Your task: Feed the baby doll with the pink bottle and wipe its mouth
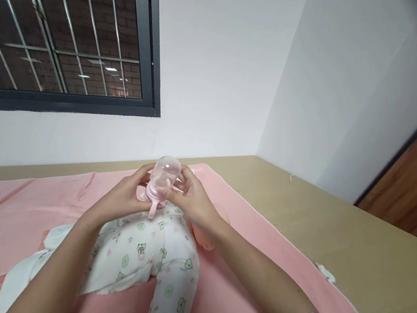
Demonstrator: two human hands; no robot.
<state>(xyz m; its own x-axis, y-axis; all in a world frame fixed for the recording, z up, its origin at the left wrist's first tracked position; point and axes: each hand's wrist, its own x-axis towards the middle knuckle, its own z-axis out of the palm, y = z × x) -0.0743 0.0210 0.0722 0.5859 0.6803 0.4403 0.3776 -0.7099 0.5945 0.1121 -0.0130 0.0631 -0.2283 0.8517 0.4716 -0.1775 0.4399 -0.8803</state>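
A small baby bottle with a clear rounded body and a pink collar is held between my two hands, tilted with its clear end up and away from me. A pink tab or handle sticks down from the collar. My left hand grips the collar from the left, thumb below it. From the right, my right hand holds the bottle, its thumb on the collar. Beneath my hands lies a baby doll in a white printed suit. My right wrist hides most of its head.
The doll lies on a pink sheet spread over a beige surface. A white wall and a dark-framed barred window stand behind. A small white item sits by the sheet's right edge. Brown wood panelling is at right.
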